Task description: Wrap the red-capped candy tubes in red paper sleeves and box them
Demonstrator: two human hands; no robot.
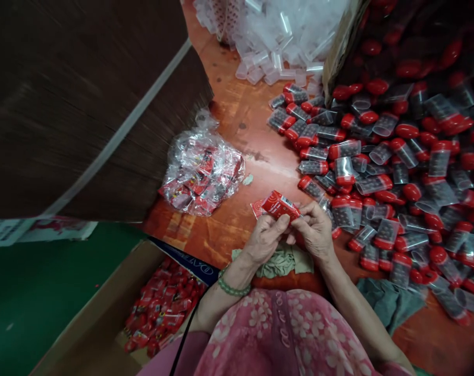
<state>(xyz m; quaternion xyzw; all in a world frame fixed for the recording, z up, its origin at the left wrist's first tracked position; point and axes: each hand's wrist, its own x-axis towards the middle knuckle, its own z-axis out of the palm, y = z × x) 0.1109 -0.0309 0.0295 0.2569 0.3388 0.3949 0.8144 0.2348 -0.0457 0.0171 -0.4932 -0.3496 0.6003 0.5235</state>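
Close in front of my body, both hands meet over the near edge of the table. My left hand [266, 237] grips a red printed card [279, 204] with a barcode, its thumb lying on top. My right hand [313, 230] pinches the right end of the same card. Another red and pale printed piece shows behind the card's left side. Just right of my right hand lie many clear plastic tubes with red ends and dark dotted contents [344, 169]. To the left, a clear plastic bag [203, 172] holds red printed pieces.
A cardboard box [84, 318] of finished-looking red packs [162, 303] stands low left. A dark strapped stack [104, 104] rises at left. Clear empty sleeves [276, 47] are heaped at the back. Cloths [278, 261] lie at the table's [243, 112] front edge.
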